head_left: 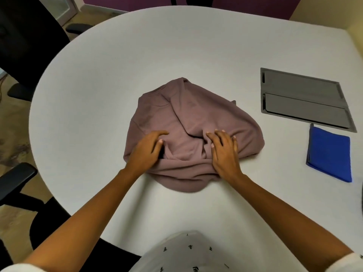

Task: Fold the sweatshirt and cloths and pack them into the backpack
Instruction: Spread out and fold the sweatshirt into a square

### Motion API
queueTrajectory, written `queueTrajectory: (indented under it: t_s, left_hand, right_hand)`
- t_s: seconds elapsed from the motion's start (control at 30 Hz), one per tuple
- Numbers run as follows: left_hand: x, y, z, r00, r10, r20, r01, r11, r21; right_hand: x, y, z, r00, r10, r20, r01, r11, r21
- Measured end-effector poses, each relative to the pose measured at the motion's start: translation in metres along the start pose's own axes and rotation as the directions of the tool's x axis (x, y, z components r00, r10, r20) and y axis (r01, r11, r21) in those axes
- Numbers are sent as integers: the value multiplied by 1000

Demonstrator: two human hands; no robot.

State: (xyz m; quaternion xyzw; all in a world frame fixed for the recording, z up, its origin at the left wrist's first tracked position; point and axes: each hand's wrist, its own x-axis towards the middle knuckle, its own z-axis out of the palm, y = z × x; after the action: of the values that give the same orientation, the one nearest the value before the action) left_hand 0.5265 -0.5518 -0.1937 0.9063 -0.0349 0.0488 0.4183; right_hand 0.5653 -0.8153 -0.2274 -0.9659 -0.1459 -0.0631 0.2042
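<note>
Head-camera view: a person's left hand [146,151] and right hand [224,154] lie open with fingers spread, pressing on the near part of a crumpled mauve sweatshirt [188,112], its fabric bunched between them. Well right of the right hand, a folded blue cloth [330,154] lies on the white desk [176,46], just nearer than a grey hatch [302,99].

Sweatshirt [186,114] sleeves unclear; chair [23,46] cut @ L edge.
</note>
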Motion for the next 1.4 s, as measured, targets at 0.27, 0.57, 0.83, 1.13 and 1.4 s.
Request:
queueTrajectory:
  t_s: [0.27, 0.57, 0.83, 1.13, 1.4]
  left_hand:
    - [9, -8, 52, 830, -352, 432, 68, 833, 549]
    - [-28, -22, 49, 819, -357, 449, 1, 784, 621]
    - [-33, -14, 55, 845, -268, 462, -159, 700, 696]
    - [-11, 24, 54, 987, -14, 161, -72, 853, 516]
    - [39, 62, 105, 950, 239, 198, -279, 938, 207]
  right_hand:
    - [-2, 61, 2, 922, 30, 386, 107, 938, -329]
    - [57, 82, -19, 803, 213, 557, 84, 884, -460]
    - [-4, -8, -2, 998, -68, 7, 68, 997, -38]
    - [-100, -10, -15, 999, -3, -40, 3, 1000, 2]
    - [-143, 4, -7, 933, 316, -169, -305, 948, 88]
